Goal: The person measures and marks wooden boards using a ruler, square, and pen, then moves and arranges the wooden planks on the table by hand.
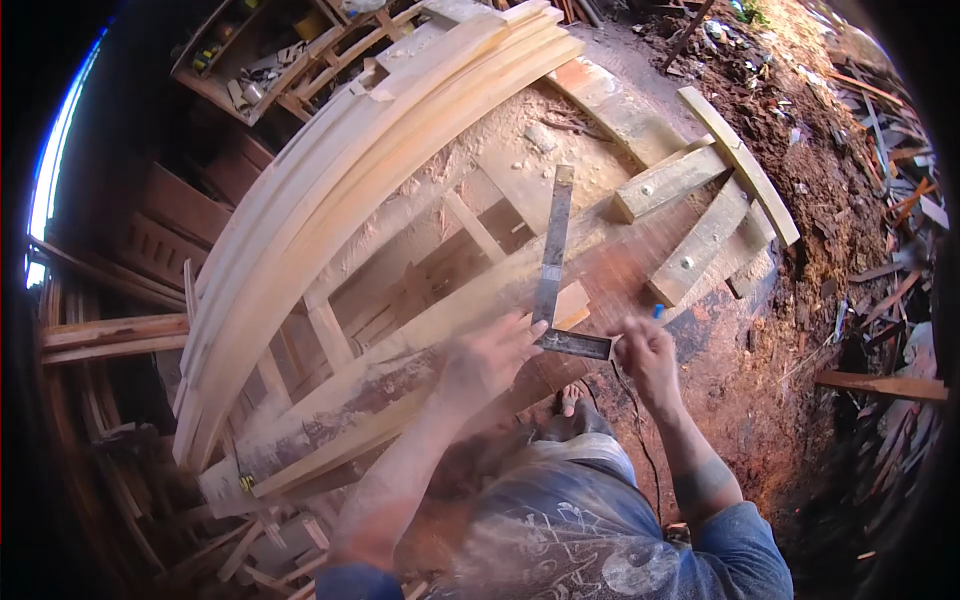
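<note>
A metal square (pixel 555 240) with a long, flat blade and a dark stock (pixel 578 343) is raised in front of my body, above the workbench edge. The fingers of my left hand (pixel 490 355), slightly blurred, are closed at its corner. At the free end of the stock is my right hand (pixel 648 352), curled into a fist against it. A small blue tip (pixel 658 311) sticks up from that fist; what it belongs to is hidden. Just behind the corner of the square lies a small pale wood block (pixel 572 303).
Long, stacked planks (pixel 380 180) lie across the far side of the dusty workbench (pixel 340 420). Bolted wood pieces (pixel 700 240) stand at its right end. A cable (pixel 645 430) hangs near my leg. Soil and wood scraps (pixel 850 200) cover the ground at right.
</note>
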The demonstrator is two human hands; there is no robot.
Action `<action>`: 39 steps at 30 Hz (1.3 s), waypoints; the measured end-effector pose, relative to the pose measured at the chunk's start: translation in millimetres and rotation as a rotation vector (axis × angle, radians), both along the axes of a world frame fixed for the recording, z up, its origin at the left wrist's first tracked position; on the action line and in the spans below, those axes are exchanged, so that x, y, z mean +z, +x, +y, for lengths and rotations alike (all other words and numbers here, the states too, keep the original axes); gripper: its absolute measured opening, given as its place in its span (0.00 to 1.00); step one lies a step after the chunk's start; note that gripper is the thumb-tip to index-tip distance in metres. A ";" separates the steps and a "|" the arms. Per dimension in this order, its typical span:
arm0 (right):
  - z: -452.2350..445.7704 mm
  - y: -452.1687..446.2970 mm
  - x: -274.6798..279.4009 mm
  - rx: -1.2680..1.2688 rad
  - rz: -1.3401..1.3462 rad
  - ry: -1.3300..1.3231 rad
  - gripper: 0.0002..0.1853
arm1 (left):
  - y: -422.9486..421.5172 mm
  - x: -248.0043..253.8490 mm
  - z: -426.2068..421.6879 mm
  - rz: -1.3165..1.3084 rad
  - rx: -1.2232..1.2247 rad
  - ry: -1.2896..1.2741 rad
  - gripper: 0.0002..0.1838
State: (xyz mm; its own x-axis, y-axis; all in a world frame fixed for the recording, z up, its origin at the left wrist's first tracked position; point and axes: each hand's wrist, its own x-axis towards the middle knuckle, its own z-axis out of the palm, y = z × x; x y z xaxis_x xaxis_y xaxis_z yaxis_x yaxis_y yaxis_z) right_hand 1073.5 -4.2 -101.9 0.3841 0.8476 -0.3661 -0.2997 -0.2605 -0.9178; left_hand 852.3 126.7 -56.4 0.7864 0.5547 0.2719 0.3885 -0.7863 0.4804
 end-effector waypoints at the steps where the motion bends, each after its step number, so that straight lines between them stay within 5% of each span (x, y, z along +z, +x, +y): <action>1: 1.2 4.0 5.8 -0.075 -0.010 0.064 0.20 | -0.7 -2.4 0.4 0.010 0.003 0.008 0.19; 6: 13.5 28.6 10.6 -0.125 -0.140 0.179 0.28 | 0.1 -5.1 5.1 0.024 -0.024 0.051 0.21; 9: 27.5 21.8 22.2 0.027 0.051 0.296 0.21 | -1.1 -5.2 8.5 0.053 -0.054 0.111 0.24; 13: 55.0 14.8 56.7 0.294 -0.276 0.137 0.07 | -0.2 0.2 10.4 0.088 -0.042 0.100 0.27; 21: 83.7 10.2 56.6 0.503 -0.638 0.352 0.04 | -1.0 -3.2 6.4 0.108 0.011 0.013 0.22; 39: 83.9 9.9 54.1 0.529 -0.601 0.299 0.04 | -0.7 2.4 6.9 0.126 0.008 -0.025 0.22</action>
